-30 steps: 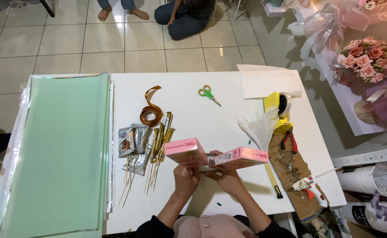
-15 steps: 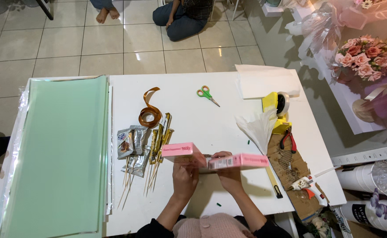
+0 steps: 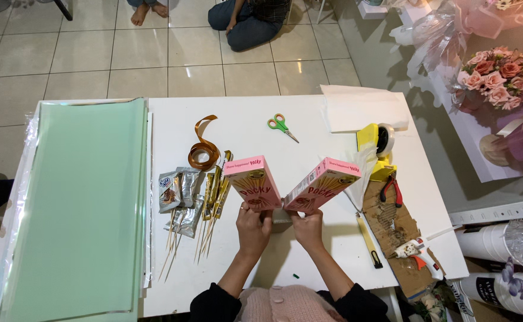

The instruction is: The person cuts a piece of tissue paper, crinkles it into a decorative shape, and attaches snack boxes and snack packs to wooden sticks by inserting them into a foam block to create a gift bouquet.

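My left hand (image 3: 252,223) grips the lower end of a pink snack box (image 3: 252,180) that leans up and to the left. My right hand (image 3: 308,225) grips the lower end of a second pink snack box (image 3: 324,183) that leans up and to the right. The two boxes meet at their bottom ends and fan apart in a V over the white table (image 3: 243,128). Left of my hands lie several silver and gold snack packets taped to wooden skewers (image 3: 190,206).
A curl of bronze ribbon (image 3: 204,150), green-handled scissors (image 3: 281,126), yellow tape dispenser (image 3: 376,140), red pliers (image 3: 390,188), glue gun (image 3: 419,253) on cardboard, a cutter (image 3: 368,241). Green wrapping sheets (image 3: 76,209) cover the table's left. A pink bouquet (image 3: 494,74) stands right; a person sits on the floor beyond.
Both boxes have turned from lying nearly flat, edge on, to face up. Their top ends have swung apart into a V while my hands stayed at the bottom ends.
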